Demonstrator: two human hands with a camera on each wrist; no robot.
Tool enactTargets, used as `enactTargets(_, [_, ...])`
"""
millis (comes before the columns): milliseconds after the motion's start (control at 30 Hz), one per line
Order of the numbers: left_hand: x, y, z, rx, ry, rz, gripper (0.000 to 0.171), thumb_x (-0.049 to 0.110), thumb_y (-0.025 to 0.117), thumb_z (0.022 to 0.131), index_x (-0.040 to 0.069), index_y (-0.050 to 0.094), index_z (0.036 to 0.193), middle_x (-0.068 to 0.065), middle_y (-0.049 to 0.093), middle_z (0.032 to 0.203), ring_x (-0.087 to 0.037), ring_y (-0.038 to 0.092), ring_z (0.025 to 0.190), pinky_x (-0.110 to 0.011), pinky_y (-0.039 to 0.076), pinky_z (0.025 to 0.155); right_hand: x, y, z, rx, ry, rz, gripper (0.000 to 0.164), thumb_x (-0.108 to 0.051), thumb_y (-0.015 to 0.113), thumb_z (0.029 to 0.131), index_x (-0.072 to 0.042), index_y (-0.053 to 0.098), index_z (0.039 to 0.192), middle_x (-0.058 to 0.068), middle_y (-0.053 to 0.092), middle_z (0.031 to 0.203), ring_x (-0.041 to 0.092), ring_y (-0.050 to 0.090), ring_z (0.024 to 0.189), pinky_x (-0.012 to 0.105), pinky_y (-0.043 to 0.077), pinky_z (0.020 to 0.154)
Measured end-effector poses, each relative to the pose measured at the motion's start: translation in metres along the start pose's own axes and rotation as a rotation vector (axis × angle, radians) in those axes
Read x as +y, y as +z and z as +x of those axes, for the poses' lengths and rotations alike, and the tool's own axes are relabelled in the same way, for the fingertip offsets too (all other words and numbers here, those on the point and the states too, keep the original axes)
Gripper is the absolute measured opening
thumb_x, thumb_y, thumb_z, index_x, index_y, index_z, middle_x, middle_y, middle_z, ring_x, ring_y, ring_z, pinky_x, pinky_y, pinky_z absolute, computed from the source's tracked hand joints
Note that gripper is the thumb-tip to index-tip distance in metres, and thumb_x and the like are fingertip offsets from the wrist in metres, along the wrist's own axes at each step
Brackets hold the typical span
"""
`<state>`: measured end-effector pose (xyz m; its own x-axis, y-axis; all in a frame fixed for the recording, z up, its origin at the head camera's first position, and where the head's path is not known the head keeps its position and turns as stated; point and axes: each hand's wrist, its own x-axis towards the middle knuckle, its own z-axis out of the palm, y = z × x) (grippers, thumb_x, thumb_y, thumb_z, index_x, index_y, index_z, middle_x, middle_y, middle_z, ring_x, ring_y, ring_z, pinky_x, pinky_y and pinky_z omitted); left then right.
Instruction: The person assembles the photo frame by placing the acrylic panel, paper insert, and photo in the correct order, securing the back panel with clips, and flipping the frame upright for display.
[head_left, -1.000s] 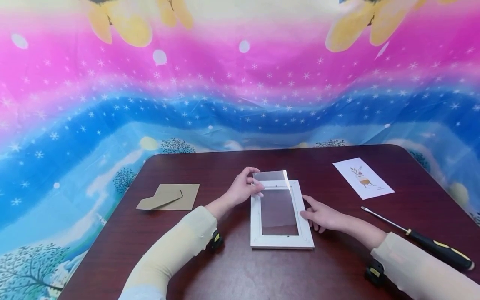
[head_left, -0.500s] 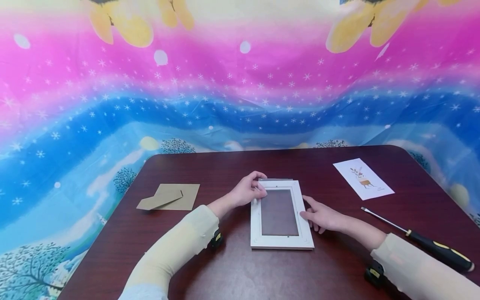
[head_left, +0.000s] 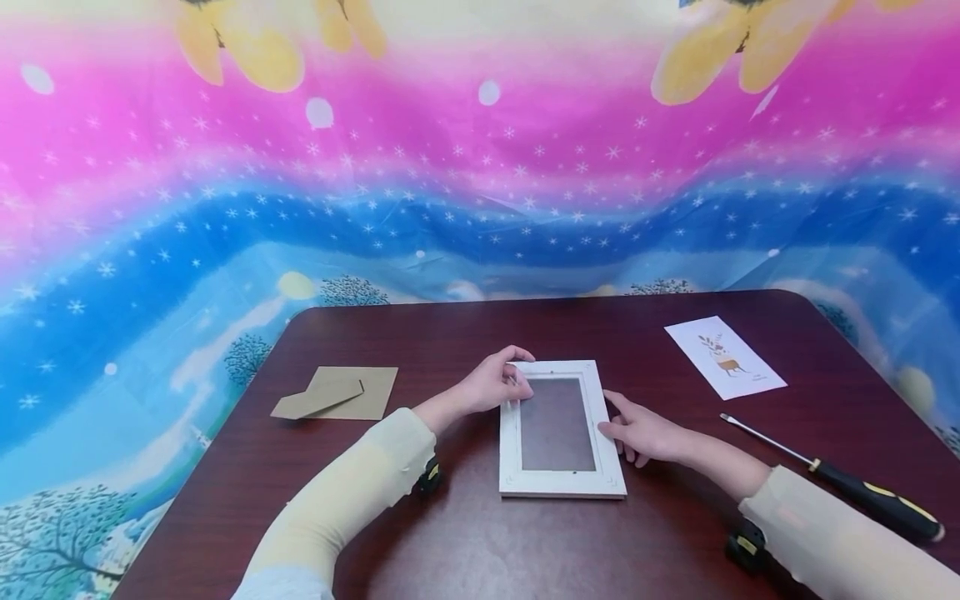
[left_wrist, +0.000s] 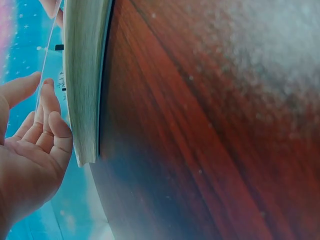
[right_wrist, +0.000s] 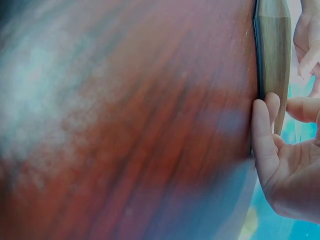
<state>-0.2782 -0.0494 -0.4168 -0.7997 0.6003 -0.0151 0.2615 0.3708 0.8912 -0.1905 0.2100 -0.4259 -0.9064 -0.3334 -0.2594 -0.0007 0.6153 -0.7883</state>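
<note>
A white picture frame (head_left: 562, 483) lies back side up on the table, its opening facing me. My left hand (head_left: 491, 385) is at its far left corner, pinching a thin clear pane (left_wrist: 48, 55) between thumb and fingers. In the left wrist view the pane shows edge-on, slightly tilted above the frame's wooden side (left_wrist: 82, 85). Most of the pane's outline is hard to make out in the head view. My right hand (head_left: 647, 430) holds the frame's right side, thumb at the upper edge and fingers against the side.
A brown backing board (head_left: 378, 392) with a stand leg (head_left: 318, 402) lies at the left. A white card with a printed drawing (head_left: 726, 358) rests at the far right. Nearer me is a screwdriver (head_left: 873, 496) with a black and yellow handle. A patterned curtain (head_left: 480, 192) hangs behind the table.
The clear pane, sticking out past the frame's far edge a second ago, has come down and toward me over the frame. My left hand has lowered slightly with it; the right hand has stayed put.
</note>
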Motion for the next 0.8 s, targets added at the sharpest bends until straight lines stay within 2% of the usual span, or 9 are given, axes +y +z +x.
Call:
enactTargets(133, [0.0011,-0.0005,0.0000,-0.002,-0.016,0.065,0.048,0.001,0.071,0.086,0.004,0.049,0.128,-0.003,0.065,0.077,-0.016,0.057,0.064,-0.026,0.044,0.062,0.0012,0.0004,0.0003,0.002,0.007,-0.002,0.066,-0.018,0.054,0.100,0.007,0.016,0.148,0.008,0.052,0.069,0.022,0.050,0.053,0.038,0.049,0.048])
enactTargets(300, [0.0014,-0.0001,0.0014,0.011,-0.053,0.243,0.049,0.011,0.075,0.086,0.010,0.051,0.129,-0.001,0.057,0.078,-0.015,0.053,0.064,-0.025,0.043,0.059,0.0007,0.0009,0.0001,0.001,0.009,-0.004,0.066,-0.018,0.053,0.100,0.007,0.016,0.148,0.008,0.052,0.069,0.022,0.050,0.053,0.038,0.049,0.048])
enactTargets(400, [0.0012,0.0004,0.0026,0.002,-0.070,0.317,0.050,0.015,0.076,0.085,0.011,0.052,0.128,-0.001,0.055,0.077,-0.014,0.053,0.064,-0.025,0.043,0.059,0.0010,0.0008,-0.0002,0.003,0.008,-0.004,0.066,-0.019,0.054,0.100,0.007,0.016,0.148,0.008,0.052,0.069,0.022,0.050,0.053,0.038,0.049,0.048])
enactTargets(533, [0.0016,0.0002,0.0032,-0.019,-0.057,0.363,0.048,0.014,0.077,0.085,0.008,0.053,0.127,0.001,0.059,0.074,-0.012,0.055,0.064,-0.024,0.045,0.062,0.0013,0.0003,0.0001,0.004,0.005,-0.005,0.067,-0.019,0.054,0.100,0.008,0.016,0.147,0.007,0.052,0.069,0.022,0.050,0.053,0.038,0.049,0.049])
enactTargets(800, [0.0056,0.0011,0.0052,-0.040,-0.030,0.489,0.049,0.018,0.076,0.086,0.008,0.054,0.128,0.002,0.056,0.073,-0.011,0.052,0.061,-0.024,0.043,0.061,0.0014,0.0004,0.0011,0.004,0.018,-0.012,0.066,-0.018,0.054,0.100,0.007,0.016,0.148,0.008,0.052,0.070,0.022,0.051,0.054,0.038,0.050,0.049])
